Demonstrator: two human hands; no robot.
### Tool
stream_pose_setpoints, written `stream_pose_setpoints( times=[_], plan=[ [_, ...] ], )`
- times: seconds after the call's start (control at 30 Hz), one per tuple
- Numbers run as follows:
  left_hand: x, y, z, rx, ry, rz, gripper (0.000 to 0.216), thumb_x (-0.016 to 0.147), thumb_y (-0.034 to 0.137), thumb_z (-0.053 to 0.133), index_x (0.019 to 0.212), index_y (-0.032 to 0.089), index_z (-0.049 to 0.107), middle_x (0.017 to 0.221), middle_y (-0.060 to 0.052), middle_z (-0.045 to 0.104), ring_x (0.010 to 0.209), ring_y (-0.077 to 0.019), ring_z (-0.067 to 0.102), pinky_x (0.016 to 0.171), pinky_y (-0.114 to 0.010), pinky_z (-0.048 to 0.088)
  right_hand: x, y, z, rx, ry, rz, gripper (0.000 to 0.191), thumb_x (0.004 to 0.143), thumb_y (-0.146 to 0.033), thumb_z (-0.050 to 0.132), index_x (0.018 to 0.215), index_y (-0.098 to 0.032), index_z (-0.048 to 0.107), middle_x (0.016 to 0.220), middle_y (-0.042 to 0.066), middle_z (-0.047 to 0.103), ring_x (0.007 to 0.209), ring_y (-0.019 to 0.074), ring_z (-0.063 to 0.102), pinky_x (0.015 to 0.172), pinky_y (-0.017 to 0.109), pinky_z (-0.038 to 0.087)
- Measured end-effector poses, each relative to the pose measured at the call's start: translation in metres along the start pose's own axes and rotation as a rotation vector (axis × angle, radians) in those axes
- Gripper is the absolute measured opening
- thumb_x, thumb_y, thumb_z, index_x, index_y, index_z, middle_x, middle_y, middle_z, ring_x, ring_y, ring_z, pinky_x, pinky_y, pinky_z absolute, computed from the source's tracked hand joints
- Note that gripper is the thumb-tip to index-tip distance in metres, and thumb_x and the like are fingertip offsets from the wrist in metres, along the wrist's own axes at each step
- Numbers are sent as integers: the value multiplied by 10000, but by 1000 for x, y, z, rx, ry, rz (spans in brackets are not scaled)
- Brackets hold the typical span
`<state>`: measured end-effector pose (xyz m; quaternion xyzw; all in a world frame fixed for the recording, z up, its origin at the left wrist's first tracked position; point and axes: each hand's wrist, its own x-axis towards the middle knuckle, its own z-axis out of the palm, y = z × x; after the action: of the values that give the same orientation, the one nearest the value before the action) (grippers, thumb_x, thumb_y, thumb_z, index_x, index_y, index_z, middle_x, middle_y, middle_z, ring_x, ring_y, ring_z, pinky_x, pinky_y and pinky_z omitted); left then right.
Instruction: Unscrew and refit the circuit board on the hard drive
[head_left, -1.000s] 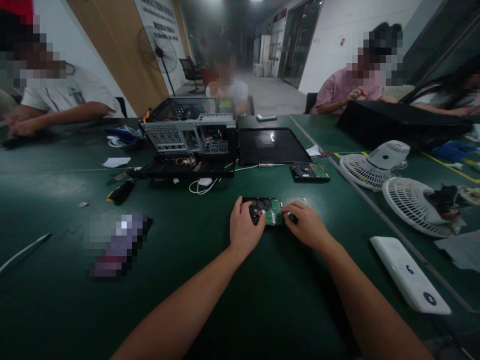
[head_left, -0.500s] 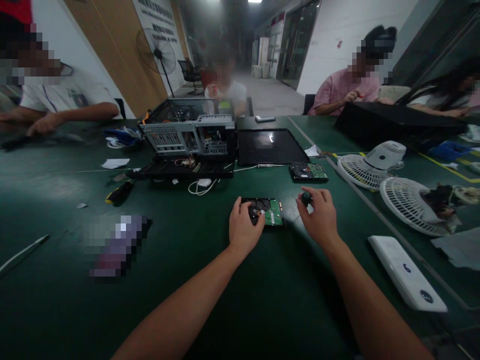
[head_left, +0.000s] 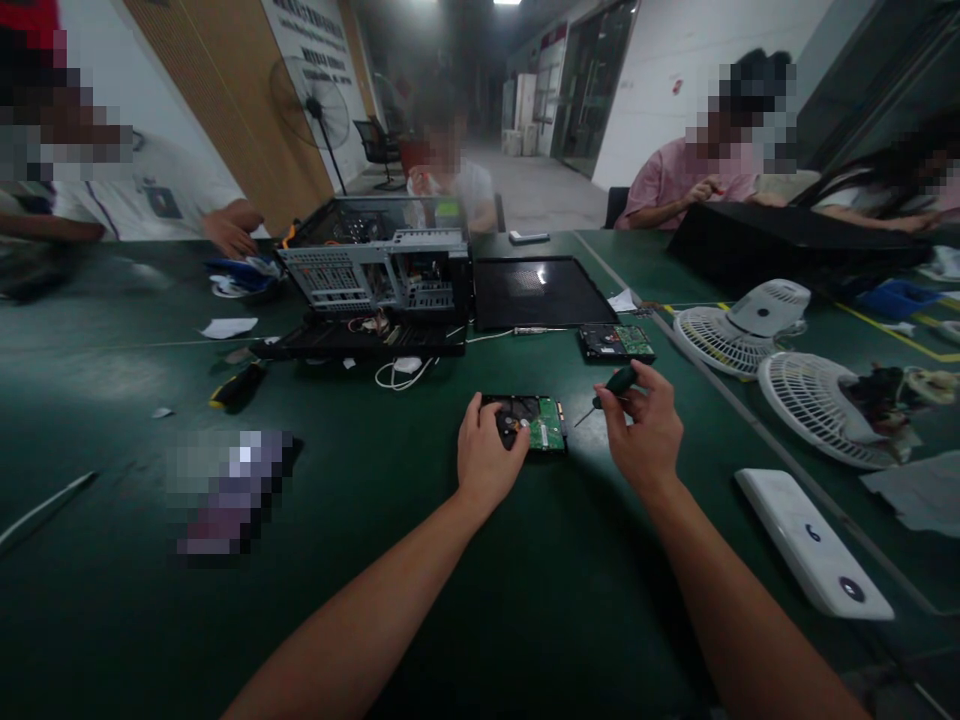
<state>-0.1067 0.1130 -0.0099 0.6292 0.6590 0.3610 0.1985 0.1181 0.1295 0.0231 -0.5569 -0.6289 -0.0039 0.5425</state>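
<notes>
On the green tabletop lies a hard drive (head_left: 546, 425), its green circuit board facing up. My left hand (head_left: 489, 448) grips its left part, fingers over the far edge and thumb at the near side. Part of the drive is hidden under that hand. To the right, my right hand (head_left: 646, 425) pinches a small screwdriver (head_left: 619, 381) by its dark green handle. Its thin shaft slants down to the left, the tip just right of the drive and apart from it. A second hard drive (head_left: 619, 344) rests farther back, beyond my right hand.
An opened computer case (head_left: 375, 275) stands at the back, beside a black side panel (head_left: 541, 292). Fan parts (head_left: 814, 405) and a white power bank (head_left: 814, 545) lie right. A yellow-black tool (head_left: 238, 386) and a blurred phone-like object (head_left: 240, 490) lie left. Co-workers sit across the table.
The screwdriver has turned in my right hand: its handle now points up to the right and its shaft shows. My left hand and the drive stay put. A co-worker's hand at left reaches a blue bundle.
</notes>
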Motion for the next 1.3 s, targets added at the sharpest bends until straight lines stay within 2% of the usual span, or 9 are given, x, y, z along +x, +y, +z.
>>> stream_pose_setpoints(
  times=[0.1,0.23,0.53,1.3],
  plan=[
    [1,-1,2,-1,4,-3,492,906,402,728,1346,215,610,1663,-166,416,1526,-368,439,1249,-531,388,-5,-1,5,110,-15,7,565,975,-386,716,1464,-252,467,1236,120,766,952,262,817,812,410,683],
    [1,-2,3,20,7,5,492,901,395,729,1340,202,616,1652,-174,428,1529,-356,435,1251,-510,385,-11,-6,10,207,-70,-44,555,975,-320,719,1457,-275,449,1244,105,772,984,251,819,834,390,691],
    [2,-4,4,26,8,14,504,902,401,726,1349,199,610,1651,-180,424,1518,-367,446,1239,-530,397,-12,-11,11,202,-96,-55,499,985,-304,699,1423,-256,467,1258,121,758,1003,245,815,880,413,699],
    [1,-3,4,16,20,13,485,900,389,731,1335,208,618,1649,-165,431,1531,-358,433,1260,-515,377,-14,-8,15,223,-110,11,531,964,-341,724,1427,-252,478,1220,116,766,1007,260,812,892,448,696]
  ],
)
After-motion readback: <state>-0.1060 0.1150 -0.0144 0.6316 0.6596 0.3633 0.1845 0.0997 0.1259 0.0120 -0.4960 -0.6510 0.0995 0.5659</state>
